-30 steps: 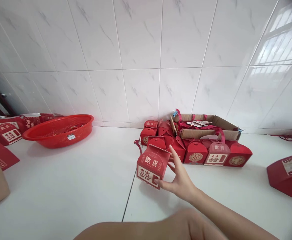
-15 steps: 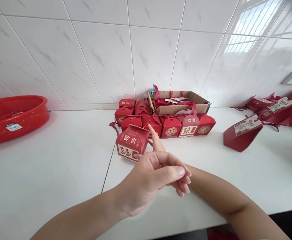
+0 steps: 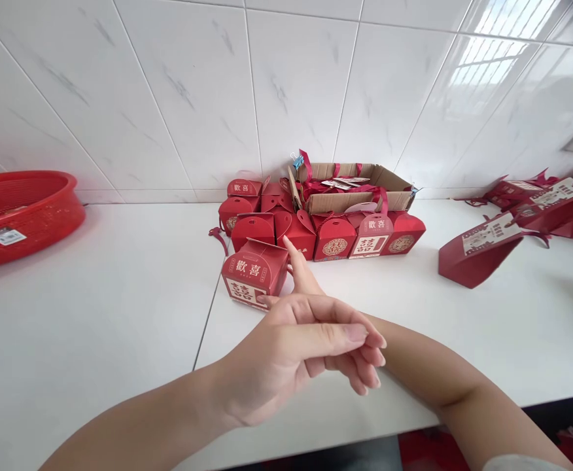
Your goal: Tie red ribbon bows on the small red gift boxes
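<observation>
A red gift box (image 3: 250,269) with cream panel and printed characters stands on the white counter (image 3: 139,314). My right hand (image 3: 302,271) holds its right side, with the thumb on the front and a finger stretched out behind; the other fingers are hidden. My left hand (image 3: 311,350) hangs in front of my right one, crossing over it. Its fingers are loosely bent, the thumb lies along them, and nothing is in it. Behind the held box, several similar red boxes (image 3: 334,239) stand in rows.
Against the tiled wall sits an open cardboard carton (image 3: 389,178) with ribbons and tags inside. A blue binder clip (image 3: 297,161) is on its corner. To the right lie a red bag-like packet (image 3: 477,255) and more red packets (image 3: 556,196). A red plastic basin (image 3: 31,216) is at left.
The view has tilted slightly, so the scene sits higher in the picture. My left hand has shifted a little to the right. The right hand stays at the gift box.
</observation>
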`<action>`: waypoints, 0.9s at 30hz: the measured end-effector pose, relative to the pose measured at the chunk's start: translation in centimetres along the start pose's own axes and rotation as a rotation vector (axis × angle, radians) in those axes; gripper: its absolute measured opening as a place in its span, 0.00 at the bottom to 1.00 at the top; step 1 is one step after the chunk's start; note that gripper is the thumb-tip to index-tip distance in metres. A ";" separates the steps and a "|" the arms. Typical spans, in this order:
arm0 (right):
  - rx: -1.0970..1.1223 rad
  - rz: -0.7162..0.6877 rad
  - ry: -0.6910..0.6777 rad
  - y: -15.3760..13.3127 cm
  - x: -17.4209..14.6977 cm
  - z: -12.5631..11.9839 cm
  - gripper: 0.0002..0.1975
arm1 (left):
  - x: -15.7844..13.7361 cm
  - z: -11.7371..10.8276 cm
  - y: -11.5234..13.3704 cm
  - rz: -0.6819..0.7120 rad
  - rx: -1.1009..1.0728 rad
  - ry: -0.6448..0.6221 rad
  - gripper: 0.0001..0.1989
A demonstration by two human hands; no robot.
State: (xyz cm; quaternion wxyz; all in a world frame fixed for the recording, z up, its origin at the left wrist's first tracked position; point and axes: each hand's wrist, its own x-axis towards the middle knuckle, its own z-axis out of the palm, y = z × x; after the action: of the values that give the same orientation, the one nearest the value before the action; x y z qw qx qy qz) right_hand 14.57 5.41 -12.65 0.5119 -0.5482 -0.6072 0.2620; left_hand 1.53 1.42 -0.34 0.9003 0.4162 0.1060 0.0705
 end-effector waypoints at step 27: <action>-0.108 -0.020 -0.050 1.3 -0.4 0.2 0.44 | -0.9 0.6 -0.6 0.525 0.667 0.202 0.08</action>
State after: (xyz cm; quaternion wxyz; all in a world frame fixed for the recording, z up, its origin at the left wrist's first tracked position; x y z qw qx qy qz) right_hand 14.84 5.46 -14.04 0.4688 -0.5621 -0.6387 0.2374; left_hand 0.86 0.42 -0.34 0.6531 0.6882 0.1013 0.2994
